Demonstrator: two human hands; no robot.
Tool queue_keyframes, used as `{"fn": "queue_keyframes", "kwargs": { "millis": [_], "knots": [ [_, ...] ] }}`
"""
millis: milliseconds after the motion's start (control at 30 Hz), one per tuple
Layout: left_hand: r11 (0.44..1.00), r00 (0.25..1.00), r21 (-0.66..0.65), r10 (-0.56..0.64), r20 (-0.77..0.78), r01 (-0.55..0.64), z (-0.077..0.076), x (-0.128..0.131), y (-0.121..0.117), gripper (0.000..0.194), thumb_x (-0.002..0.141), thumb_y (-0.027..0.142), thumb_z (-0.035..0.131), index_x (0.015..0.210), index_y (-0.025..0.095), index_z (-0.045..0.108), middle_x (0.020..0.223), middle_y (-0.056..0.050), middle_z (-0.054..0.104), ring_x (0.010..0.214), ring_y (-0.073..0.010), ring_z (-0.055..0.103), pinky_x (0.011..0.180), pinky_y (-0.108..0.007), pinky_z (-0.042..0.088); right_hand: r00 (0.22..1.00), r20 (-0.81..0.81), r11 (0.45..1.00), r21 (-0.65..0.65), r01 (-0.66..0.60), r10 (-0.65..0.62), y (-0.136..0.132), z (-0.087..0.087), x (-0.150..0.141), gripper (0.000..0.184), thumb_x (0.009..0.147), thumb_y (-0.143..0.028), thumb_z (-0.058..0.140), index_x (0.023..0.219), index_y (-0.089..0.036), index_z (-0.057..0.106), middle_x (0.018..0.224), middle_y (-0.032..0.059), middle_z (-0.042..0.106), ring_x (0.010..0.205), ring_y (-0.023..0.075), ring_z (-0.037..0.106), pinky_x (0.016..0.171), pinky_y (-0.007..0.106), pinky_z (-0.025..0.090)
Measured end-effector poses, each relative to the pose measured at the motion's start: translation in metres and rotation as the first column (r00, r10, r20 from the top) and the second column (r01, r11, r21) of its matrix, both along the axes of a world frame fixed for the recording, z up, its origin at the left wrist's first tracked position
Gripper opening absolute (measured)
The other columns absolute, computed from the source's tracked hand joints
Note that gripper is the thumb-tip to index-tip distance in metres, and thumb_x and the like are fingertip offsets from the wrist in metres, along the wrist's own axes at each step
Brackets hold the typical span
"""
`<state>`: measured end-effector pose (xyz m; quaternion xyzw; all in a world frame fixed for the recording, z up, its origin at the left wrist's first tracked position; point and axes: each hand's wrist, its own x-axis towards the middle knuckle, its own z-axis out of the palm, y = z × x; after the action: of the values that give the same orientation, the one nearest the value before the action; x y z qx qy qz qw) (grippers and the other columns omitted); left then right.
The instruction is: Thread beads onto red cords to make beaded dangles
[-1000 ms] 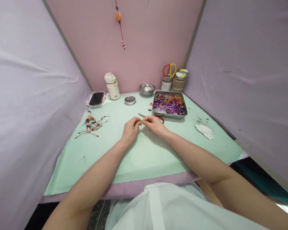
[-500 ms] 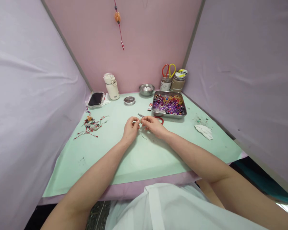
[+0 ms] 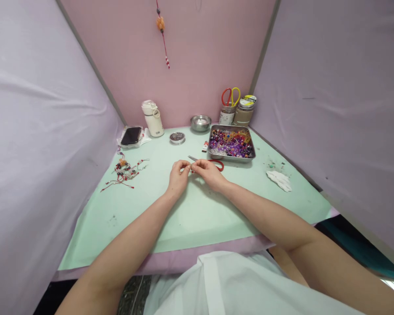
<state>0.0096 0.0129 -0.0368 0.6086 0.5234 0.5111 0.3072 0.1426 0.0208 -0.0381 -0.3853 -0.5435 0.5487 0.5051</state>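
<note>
Over the middle of the table, my left hand (image 3: 180, 176) and my right hand (image 3: 209, 173) meet fingertip to fingertip. Both are closed in a pinch on a thin cord, mostly hidden by the fingers. A tiny red bead (image 3: 192, 171) shows just under the fingertips. Behind my right hand lies a pair of red-handled scissors (image 3: 219, 165), its blades pointing left past my fingertips. Beyond it stands a metal tray (image 3: 231, 159) of purple, red and dark beads with golden thread.
Strung bead pieces (image 3: 124, 170) lie at left. Along the back are a phone (image 3: 131, 136), a white flask (image 3: 153, 119), a round tin (image 3: 177, 138), a metal bowl (image 3: 200, 124), a scissors holder (image 3: 226, 116) and a jar (image 3: 244, 114). A white cloth (image 3: 279, 180) lies right.
My fingertips have drawn closer together, and my right hand has shifted slightly. The loose cord end that hung below the hands is out of sight; a red bead now shows there.
</note>
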Motion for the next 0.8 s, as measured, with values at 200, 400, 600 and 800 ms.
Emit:
{"fn": "queue_keyframes", "kwargs": {
  "millis": [200, 400, 600, 800],
  "knots": [
    [0.998, 0.998, 0.035, -0.058, 0.024, 0.057, 0.0017, -0.0011, -0.0010, 0.007, 0.081, 0.022, 0.051, 0.080, 0.019, 0.057, 0.090, -0.003, 0.054, 0.086, -0.0151, 0.054, 0.076, -0.028, 0.047, 0.999, 0.011, 0.998, 0.062, -0.034, 0.033, -0.0032, 0.0044, -0.0011, 0.020, 0.076, -0.037, 0.061, 0.075, -0.020, 0.050, 0.071, -0.0030, 0.057, 0.068, 0.0114, 0.052, 0.068, 0.026, 0.040],
    [0.998, 0.998, 0.027, -0.060, -0.026, 0.061, 0.0029, -0.0016, -0.0023, 0.007, 0.082, 0.024, 0.052, 0.080, 0.019, 0.056, 0.091, -0.003, 0.055, 0.089, -0.0149, 0.053, 0.078, -0.027, 0.045, 0.999, 0.039, 0.999, 0.037, -0.002, 0.001, -0.0051, 0.0069, -0.0010, 0.014, 0.078, -0.032, 0.055, 0.075, -0.021, 0.047, 0.060, -0.0071, 0.045, 0.058, 0.0098, 0.043, 0.061, 0.024, 0.038],
    [0.998, 0.998, 0.037, -0.054, 0.010, 0.054, 0.0008, -0.0023, -0.0005, 0.007, 0.082, 0.023, 0.052, 0.080, 0.018, 0.057, 0.090, -0.003, 0.056, 0.087, -0.0145, 0.054, 0.077, -0.027, 0.044, 0.991, 0.130, 0.998, 0.064, 0.008, -0.016, -0.0048, 0.0085, 0.0015, 0.019, 0.076, -0.038, 0.059, 0.076, -0.020, 0.052, 0.060, -0.0060, 0.045, 0.056, 0.0104, 0.042, 0.055, 0.024, 0.032],
    [0.997, 0.998, 0.051, -0.055, 0.043, 0.052, 0.0003, -0.0031, 0.0004, 0.007, 0.081, 0.023, 0.052, 0.078, 0.019, 0.056, 0.089, -0.003, 0.056, 0.086, -0.0144, 0.054, 0.077, -0.028, 0.044, 0.982, 0.167, 0.995, 0.058, 0.082, -0.090, -0.0018, 0.0086, 0.0038, 0.029, 0.067, -0.046, 0.068, 0.071, -0.018, 0.060, 0.051, -0.0070, 0.038, 0.048, 0.0083, 0.029, 0.049, 0.024, 0.021]
  ]
}}
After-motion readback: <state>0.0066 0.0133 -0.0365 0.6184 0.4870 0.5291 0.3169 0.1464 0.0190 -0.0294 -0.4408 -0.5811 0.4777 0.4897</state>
